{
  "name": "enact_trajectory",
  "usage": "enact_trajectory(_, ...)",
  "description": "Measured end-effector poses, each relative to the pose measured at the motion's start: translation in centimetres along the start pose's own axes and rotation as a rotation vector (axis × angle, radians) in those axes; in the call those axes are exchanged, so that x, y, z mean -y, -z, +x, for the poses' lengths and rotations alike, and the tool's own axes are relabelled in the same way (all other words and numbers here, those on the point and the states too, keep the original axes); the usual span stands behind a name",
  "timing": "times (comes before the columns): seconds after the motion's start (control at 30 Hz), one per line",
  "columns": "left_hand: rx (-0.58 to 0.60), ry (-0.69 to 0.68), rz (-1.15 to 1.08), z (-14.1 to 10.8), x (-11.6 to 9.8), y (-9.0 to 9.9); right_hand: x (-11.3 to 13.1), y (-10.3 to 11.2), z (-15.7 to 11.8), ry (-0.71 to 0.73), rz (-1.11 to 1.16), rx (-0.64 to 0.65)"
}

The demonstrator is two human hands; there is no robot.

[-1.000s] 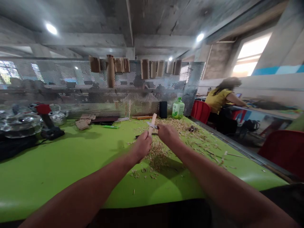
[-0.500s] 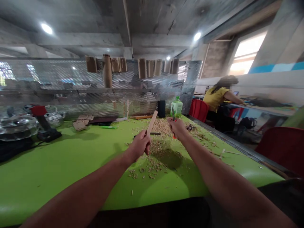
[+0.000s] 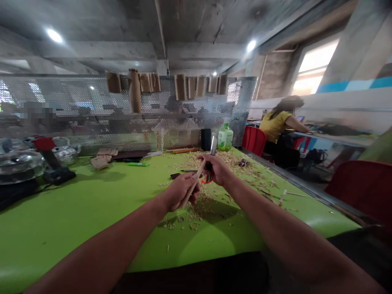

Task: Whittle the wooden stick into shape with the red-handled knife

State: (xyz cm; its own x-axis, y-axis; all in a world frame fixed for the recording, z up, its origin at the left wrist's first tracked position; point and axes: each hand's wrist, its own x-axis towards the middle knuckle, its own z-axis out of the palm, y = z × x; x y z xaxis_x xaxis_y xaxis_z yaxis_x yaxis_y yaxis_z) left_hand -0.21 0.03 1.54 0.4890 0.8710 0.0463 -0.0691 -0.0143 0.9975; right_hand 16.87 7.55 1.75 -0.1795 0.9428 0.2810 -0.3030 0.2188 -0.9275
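My left hand [image 3: 180,190] is closed round a pale, flat wooden strip [image 3: 192,188], which slants up to the right with its lower end sticking out below the fingers. My right hand [image 3: 217,166] grips a knife [image 3: 213,143] with its shiny blade pointing up and something red at the handle's lower end. The two hands are close together over the table, and the strip's upper end meets the right hand's fingers. Wood shavings [image 3: 196,212] lie scattered on the green tabletop [image 3: 107,220] beneath them. A dark tool [image 3: 175,176] lies partly hidden behind my left hand.
A green bottle [image 3: 225,138] and a black box [image 3: 206,139] stand at the back by a perforated metal screen [image 3: 119,130]. On the left are a red-and-black power drill [image 3: 49,157] and glass pots [image 3: 18,163]. A person in a yellow top [image 3: 274,122] sits at the right.
My right hand has moved left and down with the knife, to the wooden strip. The strip has tipped lower in my left hand. The view has shifted slightly.
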Motion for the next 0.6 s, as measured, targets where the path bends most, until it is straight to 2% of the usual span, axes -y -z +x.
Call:
enact_trajectory(0.13,-0.002,-0.028,-0.135,0.2,0.4,0.5,-0.1,-0.9,-0.6,-0.032,-0.038,0.05)
enact_trajectory(0.33,-0.082,-0.005,-0.049,0.7,0.8,1.2,-0.3,-0.6,-0.2,-0.034,-0.1,-0.022)
enact_trajectory(0.4,-0.067,-0.012,-0.049,0.6,0.6,1.1,-0.3,-0.5,-0.1,-0.036,-0.076,-0.032)
enact_trajectory(0.53,0.046,-0.018,-0.107,0.1,0.0,0.6,-0.2,-0.6,0.0,-0.003,-0.078,-0.043)
enact_trajectory(0.6,0.028,-0.036,-0.133,0.0,-0.3,0.4,-0.2,-0.3,0.1,0.022,-0.164,-0.072)
